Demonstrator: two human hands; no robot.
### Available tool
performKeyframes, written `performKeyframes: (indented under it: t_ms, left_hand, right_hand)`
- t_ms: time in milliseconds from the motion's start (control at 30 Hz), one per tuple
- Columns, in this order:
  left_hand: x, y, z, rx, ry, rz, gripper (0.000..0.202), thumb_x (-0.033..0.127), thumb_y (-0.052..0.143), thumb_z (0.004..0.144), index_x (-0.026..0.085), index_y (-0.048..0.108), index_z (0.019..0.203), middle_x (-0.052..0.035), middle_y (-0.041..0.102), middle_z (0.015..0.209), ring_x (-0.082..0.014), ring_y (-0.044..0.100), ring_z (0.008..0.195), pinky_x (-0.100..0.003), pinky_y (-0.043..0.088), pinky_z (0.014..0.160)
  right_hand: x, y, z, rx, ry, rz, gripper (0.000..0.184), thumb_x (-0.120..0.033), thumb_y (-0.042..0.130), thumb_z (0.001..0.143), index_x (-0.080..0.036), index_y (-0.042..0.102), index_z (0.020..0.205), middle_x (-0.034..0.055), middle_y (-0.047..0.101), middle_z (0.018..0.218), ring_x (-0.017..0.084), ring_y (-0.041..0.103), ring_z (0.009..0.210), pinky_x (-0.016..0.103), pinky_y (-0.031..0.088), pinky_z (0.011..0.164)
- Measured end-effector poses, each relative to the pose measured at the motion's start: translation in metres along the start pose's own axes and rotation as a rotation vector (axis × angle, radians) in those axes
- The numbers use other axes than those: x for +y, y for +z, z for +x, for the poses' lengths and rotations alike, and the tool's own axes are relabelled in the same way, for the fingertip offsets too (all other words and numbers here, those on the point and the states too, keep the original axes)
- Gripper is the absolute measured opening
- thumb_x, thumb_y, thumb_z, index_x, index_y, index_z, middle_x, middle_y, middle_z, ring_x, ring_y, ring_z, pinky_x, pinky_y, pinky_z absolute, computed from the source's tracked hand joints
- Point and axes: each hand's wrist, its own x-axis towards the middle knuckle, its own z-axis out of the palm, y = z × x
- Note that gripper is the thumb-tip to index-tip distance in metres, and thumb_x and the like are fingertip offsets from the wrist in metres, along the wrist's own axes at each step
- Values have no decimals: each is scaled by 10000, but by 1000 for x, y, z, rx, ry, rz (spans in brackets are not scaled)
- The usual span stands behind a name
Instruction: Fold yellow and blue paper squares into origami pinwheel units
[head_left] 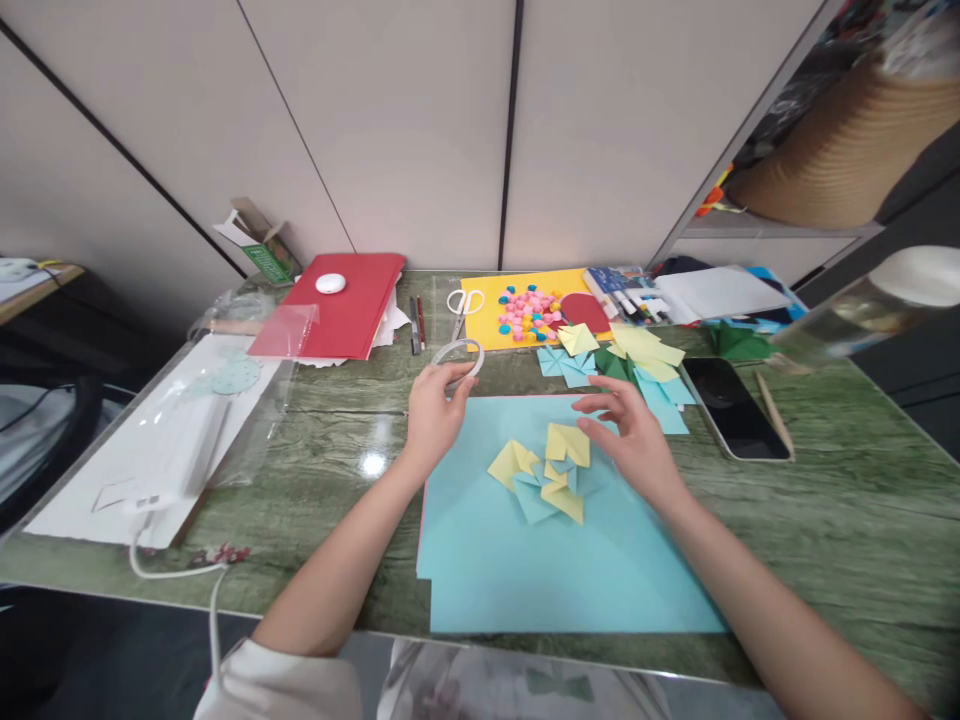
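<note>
Fingers of my left hand (437, 412) pinch a clear, ring-shaped plastic roll (481, 357), and my right hand (634, 435), loosely open, seemingly empty, hovers beside folded yellow-and-blue paper pieces (561, 497) on the light-blue sheet (570, 590), whose folds deserve only light touch.

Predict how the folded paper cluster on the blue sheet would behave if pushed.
Being thin paper, the folded paper cluster would probably slide lightly over the blue sheet. Its creased flaps may stay fairly stiff but could bend. Spread low and angular, it seems unlikely to roll.
</note>
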Motion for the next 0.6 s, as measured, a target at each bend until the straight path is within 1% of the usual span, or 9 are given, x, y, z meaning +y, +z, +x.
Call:
performKeyframes:
  t_ms: [33,100,200,267,333,400,467,533,600]
  left_hand:
    - [-6,2,1,-28,11,99,208,240,511,823,199,635,985,-56,674,923,-201,579,923,-338,434,831]
    - [-17,7,3,-137,51,264,207,193,511,808,191,647,964,-61,676,904,-218,566,921,-368,415,840]
    - [-25,13,2,-250,102,416,240,150,460,817,182,648,962,-71,676,922,-234,551,941,-381,405,825]
    - [-23,15,0,-257,127,462,273,136,426,827,178,635,997,-79,660,1002,-242,535,984,-392,395,843]
    - [-15,14,-3,-243,145,454,305,135,413,832,173,603,1066,-87,616,1119,-246,505,1053,-405,379,884]
    - [-2,13,-8,-248,150,374,326,165,424,839,172,557,1136,-90,568,1200,-243,469,1116,-412,360,932]
    - [14,12,-14,-282,118,208,327,255,463,842,182,539,1152,-86,563,1199,-235,465,1130,-405,351,964]
    - [30,11,-20,-353,24,-40,411,356,510,822,196,492,1200,-84,553,1207,-216,485,1120,-379,375,961]
    - [43,9,-25,-451,-106,-286,513,407,565,778,219,445,1240,-90,509,1269,-212,501,1117,-363,415,926]
  right_hand:
    - [-1,0,0,-31,4,-55,460,-243,572,754,-286,422,1186,6,646,927,192,584,949,366,417,823]
    - [-3,0,-2,-110,13,-171,481,-234,550,766,-304,400,1218,1,662,928,202,591,944,374,416,818]
    - [-3,2,-4,-228,-2,-321,510,-226,525,774,-321,374,1252,-6,673,939,220,574,979,418,382,871]
    - [0,4,-4,-277,-29,-395,527,-213,527,764,-320,372,1256,-16,673,929,225,547,1021,443,341,919]
    - [2,7,-4,-305,-38,-433,534,-196,527,756,-320,380,1255,-27,672,900,218,544,1012,441,336,925]
    - [3,8,-4,-313,-34,-438,534,-184,526,754,-320,389,1252,-39,671,849,205,564,960,427,354,911]
    - [1,9,-4,-289,-48,-416,526,-182,531,757,-318,399,1248,-46,670,810,199,572,952,414,361,910]
    - [-3,8,-6,-233,-92,-373,525,-197,541,770,-315,392,1259,-42,673,813,200,563,997,400,365,917]
    - [-8,7,-8,-153,-161,-347,525,-227,549,789,-310,377,1278,-33,680,823,201,560,1011,394,367,915]
